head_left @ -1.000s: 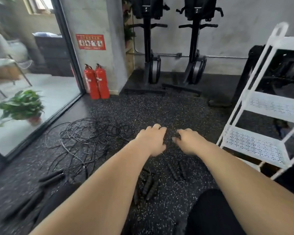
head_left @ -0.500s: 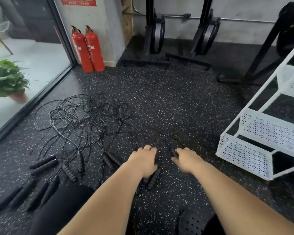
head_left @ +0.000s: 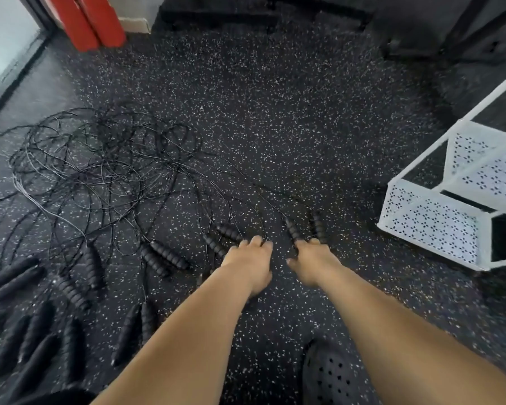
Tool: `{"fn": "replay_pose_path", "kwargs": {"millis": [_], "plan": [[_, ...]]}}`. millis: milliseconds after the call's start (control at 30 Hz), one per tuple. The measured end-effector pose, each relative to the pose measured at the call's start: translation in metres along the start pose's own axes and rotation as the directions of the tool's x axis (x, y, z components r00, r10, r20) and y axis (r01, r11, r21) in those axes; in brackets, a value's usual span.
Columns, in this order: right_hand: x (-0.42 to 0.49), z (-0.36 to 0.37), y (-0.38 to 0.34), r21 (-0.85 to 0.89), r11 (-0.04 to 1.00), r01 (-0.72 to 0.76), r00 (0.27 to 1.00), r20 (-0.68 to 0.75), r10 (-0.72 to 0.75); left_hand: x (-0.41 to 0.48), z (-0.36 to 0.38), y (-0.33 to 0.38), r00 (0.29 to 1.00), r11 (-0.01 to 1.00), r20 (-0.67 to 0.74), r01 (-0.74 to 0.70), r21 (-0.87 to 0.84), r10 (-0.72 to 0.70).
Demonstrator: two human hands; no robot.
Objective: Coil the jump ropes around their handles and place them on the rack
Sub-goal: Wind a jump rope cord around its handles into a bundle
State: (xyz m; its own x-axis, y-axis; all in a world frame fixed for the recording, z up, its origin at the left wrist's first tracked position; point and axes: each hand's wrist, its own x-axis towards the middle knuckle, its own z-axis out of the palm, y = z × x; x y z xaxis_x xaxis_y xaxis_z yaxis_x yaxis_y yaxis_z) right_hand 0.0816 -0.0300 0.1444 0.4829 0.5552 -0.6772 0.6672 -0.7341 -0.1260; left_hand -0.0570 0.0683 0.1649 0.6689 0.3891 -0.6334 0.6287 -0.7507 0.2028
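Black ribbed handles just left of the rack sit in our curled right hand, whether our left hand holds anything we cannot tell, and we should square the pair together and draw it clear of the rope tangle farther left before coiling.

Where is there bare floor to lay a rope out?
Bare floor runs between the tangled cords, the fire extinguishers and the white rack. Crowded: the left, with cords and handles.

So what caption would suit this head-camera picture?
Right hand grips two ribbed handles, left hand beside it, among tangled jump ropes near a white rack.
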Motion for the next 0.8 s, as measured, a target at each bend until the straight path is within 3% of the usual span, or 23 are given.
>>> {"fn": "replay_pose_path", "kwargs": {"millis": [300, 467, 600, 667, 800], "plan": [[0.100, 0.015, 0.013, 0.064, 0.992, -0.108, 0.991, -0.071, 0.113, 0.092, 0.016, 0.000, 0.999, 0.998, 0.002, -0.049, 0.037, 0.049], [0.139, 0.029, 0.018, 0.081, 0.971, -0.223, 0.965, -0.124, 0.232, 0.118, 0.034, -0.003, 1.000, 0.996, 0.001, -0.030, -0.084, 0.030], [0.163, 0.044, 0.028, 0.116, 0.937, -0.329, 0.939, -0.064, 0.338, 0.126, 0.057, -0.009, 0.998, 0.962, 0.046, 0.061, -0.268, -0.050], [0.167, 0.054, 0.035, 0.127, 0.939, -0.320, 0.943, -0.052, 0.329, 0.125, 0.066, -0.011, 0.994, 0.935, 0.078, 0.095, -0.343, -0.072], [0.165, 0.068, 0.049, 0.005, 0.963, -0.268, 0.948, -0.177, 0.264, 0.118, 0.077, -0.011, 0.988, 0.929, 0.135, 0.123, -0.350, -0.080]]}}
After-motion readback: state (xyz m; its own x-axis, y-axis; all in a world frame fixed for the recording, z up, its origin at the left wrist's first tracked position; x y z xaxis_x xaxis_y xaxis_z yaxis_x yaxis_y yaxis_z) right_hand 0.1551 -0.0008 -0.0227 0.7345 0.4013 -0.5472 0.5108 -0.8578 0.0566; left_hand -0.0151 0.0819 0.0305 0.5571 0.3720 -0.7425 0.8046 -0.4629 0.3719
